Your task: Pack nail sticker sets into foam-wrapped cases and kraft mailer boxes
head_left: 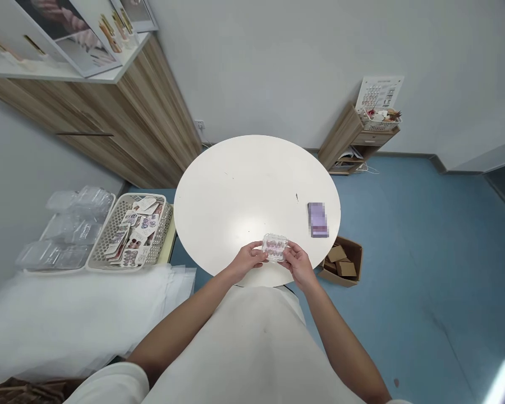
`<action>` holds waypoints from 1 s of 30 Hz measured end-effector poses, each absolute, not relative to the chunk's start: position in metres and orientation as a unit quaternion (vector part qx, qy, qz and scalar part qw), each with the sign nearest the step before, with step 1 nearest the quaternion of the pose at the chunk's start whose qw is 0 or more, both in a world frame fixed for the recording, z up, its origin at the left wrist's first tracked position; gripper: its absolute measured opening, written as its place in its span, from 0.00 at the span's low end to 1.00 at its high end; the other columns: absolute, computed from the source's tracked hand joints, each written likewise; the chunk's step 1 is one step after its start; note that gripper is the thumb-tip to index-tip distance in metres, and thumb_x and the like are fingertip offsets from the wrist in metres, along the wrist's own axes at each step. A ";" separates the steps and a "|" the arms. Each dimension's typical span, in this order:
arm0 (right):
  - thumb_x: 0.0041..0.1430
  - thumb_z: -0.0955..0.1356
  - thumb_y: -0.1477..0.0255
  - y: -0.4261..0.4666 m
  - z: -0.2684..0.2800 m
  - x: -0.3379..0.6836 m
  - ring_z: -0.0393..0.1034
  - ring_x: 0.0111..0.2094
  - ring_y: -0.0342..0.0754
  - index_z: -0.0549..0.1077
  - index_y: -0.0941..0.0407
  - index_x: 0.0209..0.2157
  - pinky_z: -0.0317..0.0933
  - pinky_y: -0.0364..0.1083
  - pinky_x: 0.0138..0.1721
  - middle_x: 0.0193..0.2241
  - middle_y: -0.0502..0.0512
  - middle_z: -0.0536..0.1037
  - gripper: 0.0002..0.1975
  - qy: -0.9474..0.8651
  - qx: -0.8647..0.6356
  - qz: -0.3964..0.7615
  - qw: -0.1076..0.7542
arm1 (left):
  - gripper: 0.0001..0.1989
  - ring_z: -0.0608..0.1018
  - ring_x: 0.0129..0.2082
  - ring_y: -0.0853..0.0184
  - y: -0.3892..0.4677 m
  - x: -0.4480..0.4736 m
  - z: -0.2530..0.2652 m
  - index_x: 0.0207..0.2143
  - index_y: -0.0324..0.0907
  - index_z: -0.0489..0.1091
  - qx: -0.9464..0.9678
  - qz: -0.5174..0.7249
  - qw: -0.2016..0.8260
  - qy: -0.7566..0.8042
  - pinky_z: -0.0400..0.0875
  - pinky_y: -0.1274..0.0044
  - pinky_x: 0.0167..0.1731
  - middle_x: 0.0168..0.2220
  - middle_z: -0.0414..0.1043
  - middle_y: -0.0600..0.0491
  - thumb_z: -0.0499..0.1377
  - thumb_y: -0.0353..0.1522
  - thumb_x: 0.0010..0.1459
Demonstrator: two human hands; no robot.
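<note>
A small clear plastic case of press-on nails [274, 247] is held over the near edge of the round white table [252, 185]. Two rows of pinkish nails show through it. My left hand [249, 260] grips its left side, thumb on the front. On the right side, my right hand [298, 264] pinches the case the same way. Both hands have their fingers closed on it. A purple, blurred-out flat item [318, 220] lies on the table to the right of my hands.
On my left stand a white basket [93, 259] of printed nail cards, clear plastic boxes [73, 224] and white sheets [67, 320]. A cardboard box [359, 252] sits on the floor at right. A wooden cabinet [151, 112] and a small shelf unit [347, 132] stand by the wall.
</note>
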State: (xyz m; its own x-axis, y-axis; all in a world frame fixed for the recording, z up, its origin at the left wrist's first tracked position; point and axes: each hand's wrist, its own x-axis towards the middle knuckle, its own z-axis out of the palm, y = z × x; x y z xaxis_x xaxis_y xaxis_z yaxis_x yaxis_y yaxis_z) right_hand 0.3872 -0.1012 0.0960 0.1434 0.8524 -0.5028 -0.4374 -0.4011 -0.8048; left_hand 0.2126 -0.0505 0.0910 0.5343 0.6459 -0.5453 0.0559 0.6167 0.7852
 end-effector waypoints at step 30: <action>0.41 0.70 0.66 -0.082 0.062 0.392 0.69 0.33 0.46 0.63 0.53 0.40 0.64 0.51 0.39 0.30 0.50 0.73 0.22 -0.212 -0.614 0.607 0.458 | 0.29 0.70 0.42 0.65 -0.054 0.210 0.056 0.53 0.45 0.55 0.503 0.258 0.639 0.522 0.67 0.70 0.41 0.49 0.61 0.46 0.58 0.39 0.49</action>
State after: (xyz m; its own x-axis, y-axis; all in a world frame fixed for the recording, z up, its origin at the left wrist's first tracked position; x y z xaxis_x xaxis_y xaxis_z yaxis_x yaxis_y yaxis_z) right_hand 0.3921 -0.0819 0.0616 0.1739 0.8162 -0.5510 -0.2954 -0.4906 -0.8198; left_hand 0.2101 -0.0539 0.0559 0.3216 0.8551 -0.4066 0.1950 0.3604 0.9122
